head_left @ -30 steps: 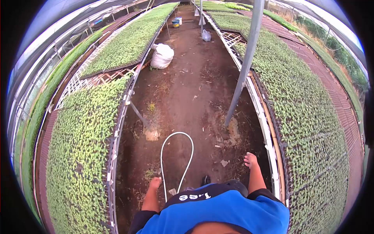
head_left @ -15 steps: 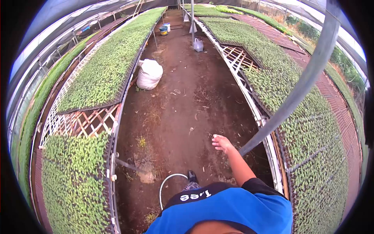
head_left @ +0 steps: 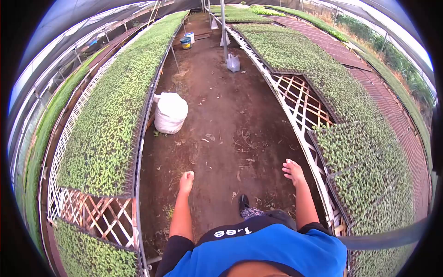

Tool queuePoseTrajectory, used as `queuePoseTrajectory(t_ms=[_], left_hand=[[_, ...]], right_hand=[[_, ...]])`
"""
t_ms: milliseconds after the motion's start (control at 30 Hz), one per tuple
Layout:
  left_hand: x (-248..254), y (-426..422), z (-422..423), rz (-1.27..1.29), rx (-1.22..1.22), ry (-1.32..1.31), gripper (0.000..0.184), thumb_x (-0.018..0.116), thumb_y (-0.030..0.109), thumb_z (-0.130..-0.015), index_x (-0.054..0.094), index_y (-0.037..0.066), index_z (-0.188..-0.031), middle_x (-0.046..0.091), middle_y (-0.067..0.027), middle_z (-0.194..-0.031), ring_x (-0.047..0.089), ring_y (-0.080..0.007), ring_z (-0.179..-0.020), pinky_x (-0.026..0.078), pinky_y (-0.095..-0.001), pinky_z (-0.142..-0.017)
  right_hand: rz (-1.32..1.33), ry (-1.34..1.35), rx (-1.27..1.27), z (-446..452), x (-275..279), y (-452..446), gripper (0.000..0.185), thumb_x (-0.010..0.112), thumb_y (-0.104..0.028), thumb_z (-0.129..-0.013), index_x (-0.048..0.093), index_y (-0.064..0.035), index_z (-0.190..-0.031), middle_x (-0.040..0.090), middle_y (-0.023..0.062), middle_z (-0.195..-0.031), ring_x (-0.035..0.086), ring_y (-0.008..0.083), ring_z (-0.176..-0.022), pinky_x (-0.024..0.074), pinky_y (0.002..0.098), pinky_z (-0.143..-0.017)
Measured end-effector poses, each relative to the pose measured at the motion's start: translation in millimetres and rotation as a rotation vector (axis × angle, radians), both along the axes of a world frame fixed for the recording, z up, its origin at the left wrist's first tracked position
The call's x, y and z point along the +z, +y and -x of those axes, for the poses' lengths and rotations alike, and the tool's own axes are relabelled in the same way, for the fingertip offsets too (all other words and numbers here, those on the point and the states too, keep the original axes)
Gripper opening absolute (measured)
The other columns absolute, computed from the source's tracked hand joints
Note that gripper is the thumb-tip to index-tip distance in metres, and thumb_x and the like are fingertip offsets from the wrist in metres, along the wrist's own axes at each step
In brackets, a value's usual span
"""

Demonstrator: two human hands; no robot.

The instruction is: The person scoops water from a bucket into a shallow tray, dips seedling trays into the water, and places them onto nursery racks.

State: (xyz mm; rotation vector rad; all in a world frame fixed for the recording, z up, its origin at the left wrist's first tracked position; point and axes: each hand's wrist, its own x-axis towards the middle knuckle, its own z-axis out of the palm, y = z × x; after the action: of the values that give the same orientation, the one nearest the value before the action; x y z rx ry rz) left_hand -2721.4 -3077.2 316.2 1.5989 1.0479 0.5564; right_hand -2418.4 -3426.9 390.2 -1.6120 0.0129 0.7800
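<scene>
My left hand (head_left: 186, 182) is in the air over the dirt path, to the right of the left seedling bench. Nothing shows in it, and its fingers are partly hidden by the hand itself. My right hand (head_left: 293, 171) hangs over the path close to the white edge of the right bench, with its fingers apart and nothing in them. Neither hand touches anything. Trays of green seedlings (head_left: 104, 143) cover much of the left bench, and more seedling trays (head_left: 364, 157) lie on the right bench.
A white sack (head_left: 170, 113) stands on the path against the left bench. Farther along are a blue bucket (head_left: 186, 43) and a plastic bag (head_left: 233, 63) beside a post (head_left: 224, 32). A metal pole (head_left: 383, 240) crosses at lower right. Lattice (head_left: 104, 217) shows between trays.
I have moved forward along the path; the sack and bench gaps are nearer. My left hand has come into view. The large pole on the right has dropped low, and the hose has left view.
</scene>
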Motion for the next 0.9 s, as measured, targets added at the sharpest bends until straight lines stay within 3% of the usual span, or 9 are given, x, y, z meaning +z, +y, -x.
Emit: queuePoseTrajectory(t_ms=[67,100,233,267,333,467,733,833,900], left_hand=[[-47.5,22.3,-7.8,-0.049,0.001,0.141,0.027,0.053,0.03,-0.078,0.053,0.004,-0.087,0.051,-0.0001,-0.066,0.043,-0.0078,-0.059,0.036,-0.0227,-0.056],[-69.2,30.9,0.9,0.012,-0.057,0.297,0.033,0.054,0.033,-0.076,0.055,0.003,-0.088,0.058,-0.0082,-0.079,0.053,-0.0166,-0.073,0.041,-0.0295,-0.071],[-128.5,32.5,64.8,-0.013,-0.432,0.911,0.044,0.039,0.038,-0.078,0.059,-0.001,-0.082,0.056,-0.0216,-0.087,0.052,-0.0344,-0.088,0.04,-0.0413,-0.075],[-139.3,25.6,85.0,-0.179,-0.557,1.033,0.04,0.04,0.034,-0.078,0.059,-0.001,-0.081,0.056,-0.0216,-0.086,0.052,-0.0356,-0.087,0.04,-0.0427,-0.075],[-146.7,25.1,89.7,0.05,-0.483,1.122,0.038,0.042,0.033,-0.078,0.059,-0.001,-0.08,0.056,-0.0205,-0.084,0.053,-0.0339,-0.084,0.04,-0.0416,-0.074],[-172.9,72.8,35.3,0.421,-0.206,1.111,0.034,0.044,0.031,-0.078,0.058,-0.001,-0.079,0.057,-0.0183,-0.081,0.053,-0.0304,-0.08,0.041,-0.0395,-0.071],[-207.1,321.6,-122.1,0.442,-0.145,0.968,0.026,0.05,0.026,-0.077,0.058,0.0,-0.076,0.058,-0.014,-0.075,0.055,-0.0235,-0.071,0.042,-0.0352,-0.065],[-193.9,474.2,-200.8,0.492,0.109,0.645,0.023,0.052,0.024,-0.076,0.057,0.001,-0.075,0.058,-0.0124,-0.073,0.055,-0.0209,-0.067,0.042,-0.0336,-0.063],[-151.4,575.3,-300.3,0.215,0.175,0.389,0.024,0.053,0.024,-0.076,0.056,0.0,-0.077,0.057,-0.0102,-0.072,0.053,-0.0173,-0.067,0.042,-0.0314,-0.063]], right_hand=[[0.034,0.028,0.025,-42.5,8.7,58.2,0.039,0.049,-0.033,-0.081,0.045,-0.0115,-0.113,0.055,0.0016,-0.096,0.052,0.0136,-0.085,0.0412,0.0298,-0.069],[0.025,0.018,0.056,-60.8,13.0,91.0,0.039,0.049,-0.033,-0.08,0.045,-0.0114,-0.112,0.055,0.0015,-0.097,0.051,0.0134,-0.085,0.0411,0.0295,-0.069],[-0.018,-0.017,0.202,-126.1,26.8,219.3,0.039,0.049,-0.033,-0.081,0.045,-0.0113,-0.112,0.054,0.0009,-0.097,0.051,0.012,-0.086,0.0406,0.0282,-0.069],[-0.035,-0.006,0.255,-139.3,31.7,250.9,0.039,0.048,-0.032,-0.081,0.044,-0.0111,-0.114,0.054,0.0005,-0.098,0.05,0.0113,-0.086,0.0403,0.028,-0.07],[-0.061,0.005,0.339,-168.7,31.0,309.7,0.04,0.047,-0.03,-0.082,0.042,-0.0103,-0.116,0.052,0.0011,-0.102,0.05,0.0118,-0.088,0.04,0.0291,-0.072],[-0.099,-0.006,0.381,-229.8,25.1,417.2,0.041,0.047,-0.031,-0.082,0.042,-0.0097,-0.116,0.052,0.0022,-0.105,0.05,0.0132,-0.09,0.0398,0.0306,-0.074],[-0.034,0.016,0.205,-379.1,8.6,578.6,0.041,0.048,-0.032,-0.081,0.042,-0.011,-0.115,0.053,0.0027,-0.102,0.051,0.0137,-0.087,0.0413,0.0303,-0.071],[-0.024,-0.006,0.108,-433.8,15.3,620.2,0.04,0.047,-0.032,-0.081,0.043,-0.0111,-0.114,0.053,0.0032,-0.101,0.051,0.0144,-0.086,0.0416,0.0299,-0.069],[-0.035,-0.007,0.027,-469.2,11.8,646.9,0.039,0.047,-0.032,-0.081,0.043,-0.0112,-0.114,0.053,0.0034,-0.1,0.051,0.015,-0.087,0.0413,0.0305,-0.069]])
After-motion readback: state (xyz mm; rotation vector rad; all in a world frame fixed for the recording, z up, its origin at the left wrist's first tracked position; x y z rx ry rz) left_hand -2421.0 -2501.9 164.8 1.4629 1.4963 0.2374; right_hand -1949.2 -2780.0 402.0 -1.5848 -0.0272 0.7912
